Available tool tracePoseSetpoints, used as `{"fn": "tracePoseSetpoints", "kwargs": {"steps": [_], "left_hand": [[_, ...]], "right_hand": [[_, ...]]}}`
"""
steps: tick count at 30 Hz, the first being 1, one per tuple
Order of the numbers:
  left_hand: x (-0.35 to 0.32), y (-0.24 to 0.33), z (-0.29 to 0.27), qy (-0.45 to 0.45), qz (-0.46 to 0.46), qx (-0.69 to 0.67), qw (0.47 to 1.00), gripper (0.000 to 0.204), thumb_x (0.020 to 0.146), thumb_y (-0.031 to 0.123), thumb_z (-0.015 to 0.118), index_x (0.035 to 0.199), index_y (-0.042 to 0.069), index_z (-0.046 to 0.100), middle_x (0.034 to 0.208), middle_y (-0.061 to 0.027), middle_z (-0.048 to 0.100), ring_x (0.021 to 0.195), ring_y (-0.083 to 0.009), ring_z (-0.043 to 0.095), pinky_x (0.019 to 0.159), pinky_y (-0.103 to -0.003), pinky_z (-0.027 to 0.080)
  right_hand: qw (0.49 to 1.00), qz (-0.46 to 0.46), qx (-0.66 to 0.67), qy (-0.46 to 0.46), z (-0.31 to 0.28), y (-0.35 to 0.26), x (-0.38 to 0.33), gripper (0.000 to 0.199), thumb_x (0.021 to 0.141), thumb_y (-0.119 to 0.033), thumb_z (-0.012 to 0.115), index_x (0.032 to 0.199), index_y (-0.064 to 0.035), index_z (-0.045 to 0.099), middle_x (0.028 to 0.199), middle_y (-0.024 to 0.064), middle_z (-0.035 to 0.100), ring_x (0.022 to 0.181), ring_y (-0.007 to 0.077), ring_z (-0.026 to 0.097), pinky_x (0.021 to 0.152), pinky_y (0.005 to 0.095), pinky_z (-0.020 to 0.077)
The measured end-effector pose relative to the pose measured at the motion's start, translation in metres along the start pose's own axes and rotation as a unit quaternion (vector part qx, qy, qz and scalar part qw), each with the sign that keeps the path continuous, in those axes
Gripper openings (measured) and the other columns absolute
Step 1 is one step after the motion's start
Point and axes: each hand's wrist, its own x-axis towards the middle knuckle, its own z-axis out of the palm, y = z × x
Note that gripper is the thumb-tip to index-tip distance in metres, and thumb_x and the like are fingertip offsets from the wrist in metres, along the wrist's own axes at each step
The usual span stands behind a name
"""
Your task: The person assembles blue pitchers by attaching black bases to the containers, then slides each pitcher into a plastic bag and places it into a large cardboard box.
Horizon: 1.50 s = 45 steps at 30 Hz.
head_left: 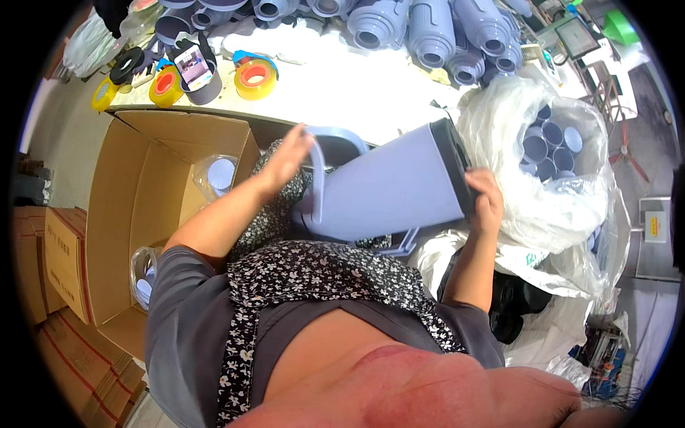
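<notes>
White tabletop fills the upper middle of the view, crowded at its far edge with a row of pale blue-grey plastic flask shells lying on their sides.

Below it, over the person's lap, lies a large pale lavender plastic jug body with a looped handle and a dark grey rim band. It is tilted, wide end up and to the right. The right hand grips that dark rim, fingers curled together over the edge. The left hand rests against the top of the handle with fingers straight and pressed together; whether the thumb hooks round the handle cannot be told.

The jug's narrow lower end is hidden behind the flowered apron, and the base beneath it is hard to make out.

To the left stands an open brown cardboard box holding clear-wrapped pieces. More closed brown cartons with printed sides stack at the left edge. Rolls of yellow packing tape sit on the table near a black roll. To the right, a clear plastic bag holds round grey-blue cups.
</notes>
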Motion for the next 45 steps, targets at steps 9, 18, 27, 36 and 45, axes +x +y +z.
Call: {"fn": "tracePoseSetpoints", "kwargs": {"steps": [9, 18, 27, 36, 45], "left_hand": [[-0.021, 0.026, 0.052, -0.175, 0.314, 0.078, 0.93, 0.056, 0.096, 0.03, 0.042, 0.14, -0.001, 0.026, 0.14, -0.0178, 0.036, 0.13, -0.0293, 0.035, 0.107, -0.036, 0.027], [-0.014, 0.021, 0.045, -0.097, 0.35, 0.169, 0.916, 0.053, 0.096, 0.027, 0.036, 0.135, -0.008, 0.03, 0.135, -0.0227, 0.04, 0.123, -0.0329, 0.042, 0.103, -0.038, 0.03], [-0.012, 0.017, 0.038, -0.103, 0.33, 0.151, 0.926, 0.059, 0.097, 0.04, 0.033, 0.135, -0.005, 0.032, 0.136, -0.0216, 0.04, 0.125, -0.0329, 0.04, 0.104, -0.039, 0.028], [-0.017, 0.021, 0.042, -0.091, 0.341, 0.136, 0.926, 0.059, 0.096, 0.04, 0.034, 0.135, -0.005, 0.033, 0.134, -0.0211, 0.042, 0.123, -0.0328, 0.042, 0.104, -0.039, 0.029], [-0.019, 0.011, 0.045, -0.107, 0.258, 0.043, 0.959, 0.053, 0.095, 0.027, 0.04, 0.137, -0.003, 0.028, 0.134, -0.0197, 0.042, 0.124, -0.0273, 0.042, 0.104, -0.036, 0.03]], "right_hand": [[0.989, -0.045, 0.119, -0.072, -0.023, 0.015, 0.051, 0.042, 0.085, -0.038, 0.056, 0.081, 0.0034, 0.064, 0.084, 0.0146, 0.061, 0.08, 0.0274, 0.057, 0.077, 0.0391, 0.0442], [0.984, -0.046, -0.132, -0.111, 0.146, 0.272, 0.118, 0.015, 0.071, -0.013, 0.069, 0.082, -0.0052, 0.062, 0.097, 0.0161, 0.059, 0.096, 0.0347, 0.053, 0.084, 0.0401, 0.0418], [0.972, -0.015, -0.219, -0.08, 0.192, 0.294, 0.11, 0.026, 0.081, -0.021, 0.057, 0.093, 0.0018, 0.063, 0.103, 0.0188, 0.06, 0.098, 0.0375, 0.054, 0.089, 0.0425, 0.0412], [0.971, 0.201, -0.014, 0.129, 0.198, 0.271, 0.135, 0.029, 0.092, -0.022, 0.05, 0.074, 0.0005, 0.054, 0.064, 0.0078, 0.052, 0.06, 0.0189, 0.044, 0.06, 0.0331, 0.0375], [0.96, 0.242, 0.139, -0.009, 0.153, 0.203, 0.121, 0.029, 0.095, -0.027, 0.048, 0.075, -0.0063, 0.05, 0.064, 0.0001, 0.047, 0.059, 0.0109, 0.041, 0.057, 0.0261, 0.0363]]}}
